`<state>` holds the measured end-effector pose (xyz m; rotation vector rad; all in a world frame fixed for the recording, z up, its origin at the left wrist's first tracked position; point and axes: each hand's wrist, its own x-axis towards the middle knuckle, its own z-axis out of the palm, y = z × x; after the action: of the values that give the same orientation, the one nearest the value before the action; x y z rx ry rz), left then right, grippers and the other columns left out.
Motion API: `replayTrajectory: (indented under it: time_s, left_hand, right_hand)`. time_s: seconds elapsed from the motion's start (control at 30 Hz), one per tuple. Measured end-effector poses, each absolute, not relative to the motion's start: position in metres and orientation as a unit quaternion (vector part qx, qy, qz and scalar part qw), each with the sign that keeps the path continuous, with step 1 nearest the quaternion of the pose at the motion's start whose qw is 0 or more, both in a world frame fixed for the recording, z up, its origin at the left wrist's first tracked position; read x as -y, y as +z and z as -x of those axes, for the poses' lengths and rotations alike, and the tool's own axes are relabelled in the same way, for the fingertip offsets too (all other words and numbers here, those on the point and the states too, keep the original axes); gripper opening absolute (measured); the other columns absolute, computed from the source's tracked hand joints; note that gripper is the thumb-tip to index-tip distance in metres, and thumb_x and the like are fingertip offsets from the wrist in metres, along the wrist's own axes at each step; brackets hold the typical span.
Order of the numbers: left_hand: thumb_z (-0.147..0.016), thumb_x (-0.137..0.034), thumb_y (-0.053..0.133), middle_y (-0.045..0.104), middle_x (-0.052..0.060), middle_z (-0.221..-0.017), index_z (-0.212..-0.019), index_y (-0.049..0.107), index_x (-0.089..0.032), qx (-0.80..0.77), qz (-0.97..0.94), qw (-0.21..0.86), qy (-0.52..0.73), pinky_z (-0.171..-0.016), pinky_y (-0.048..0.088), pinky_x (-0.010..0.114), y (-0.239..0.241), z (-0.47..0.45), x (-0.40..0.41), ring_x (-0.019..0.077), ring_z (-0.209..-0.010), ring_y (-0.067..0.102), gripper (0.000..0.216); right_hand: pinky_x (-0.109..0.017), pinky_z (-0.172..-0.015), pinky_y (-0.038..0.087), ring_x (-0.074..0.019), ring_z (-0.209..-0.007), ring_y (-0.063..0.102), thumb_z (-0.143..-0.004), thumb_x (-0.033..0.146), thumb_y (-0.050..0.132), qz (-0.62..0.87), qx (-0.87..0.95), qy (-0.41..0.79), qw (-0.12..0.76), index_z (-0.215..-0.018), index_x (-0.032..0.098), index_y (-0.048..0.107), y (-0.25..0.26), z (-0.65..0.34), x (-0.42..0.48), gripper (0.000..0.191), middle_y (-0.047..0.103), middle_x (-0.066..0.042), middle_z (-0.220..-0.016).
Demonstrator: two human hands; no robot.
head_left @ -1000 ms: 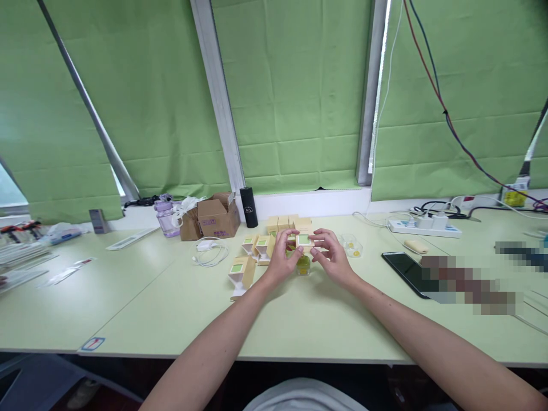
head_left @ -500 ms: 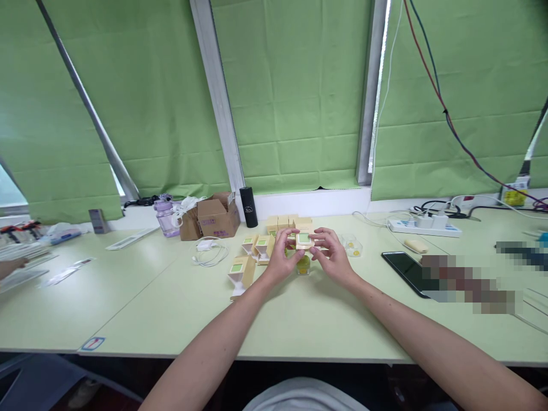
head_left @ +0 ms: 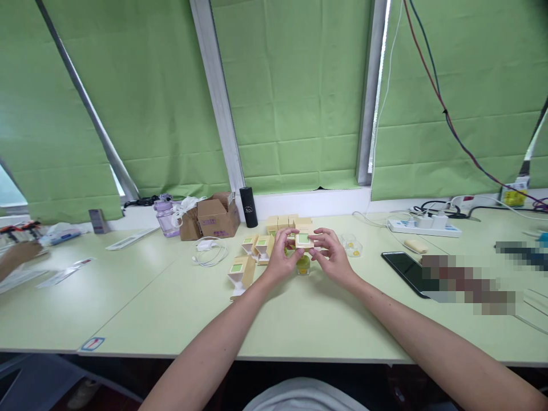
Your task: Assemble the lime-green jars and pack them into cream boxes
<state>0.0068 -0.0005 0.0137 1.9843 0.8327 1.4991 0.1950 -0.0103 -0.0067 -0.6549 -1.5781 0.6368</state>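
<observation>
Between my left hand point(head_left: 285, 251) and my right hand point(head_left: 331, 251) is a small cream cardboard box point(head_left: 304, 240) with a green window on its face. Fingers of both hands grip its sides, and the thumbs press at its lower edge. Just below it, a clear container point(head_left: 303, 266) with yellow-green contents stands on the table, partly covered by the hands. To the left of my left hand sit several similar boxes with open flaps, the nearest box point(head_left: 240, 273) lying close to my forearm. Behind my hands is a row of closed boxes point(head_left: 282, 222).
A clear tray point(head_left: 351, 245) with yellow pieces lies right of my hands. Farther right are a phone point(head_left: 406, 273) and a power strip point(head_left: 424, 225). At the back left stand a brown carton point(head_left: 218, 217), a black cylinder point(head_left: 248, 207) and a purple bottle point(head_left: 166, 218). Another person's hand point(head_left: 21, 253) shows far left.
My hands and the box they hold stay almost in place, the box shifting only very slightly. The other person's hand at far left has moved further into view, to the right.
</observation>
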Motion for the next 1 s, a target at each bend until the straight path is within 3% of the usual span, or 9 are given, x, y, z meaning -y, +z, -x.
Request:
replayTrajectory:
  time_s: [1.0]
  left_hand:
    - [-0.092,-0.033,0.073,0.053,0.007,-0.132,-0.12,0.058,-0.028,-0.319,-0.724,0.241,0.562,-0.089,0.055,0.037,0.0158,-0.0085,0.0032,0.0159,-0.092,0.061,0.033]
  right_hand:
    - [-0.043,-0.076,0.068,-0.0209,-0.096,0.071,-0.096,0.052,0.069,0.283,0.68,0.275,0.618,-0.116,0.028,0.07,-0.0088,-0.1937,0.0066,0.031,0.047,-0.01,-0.136]
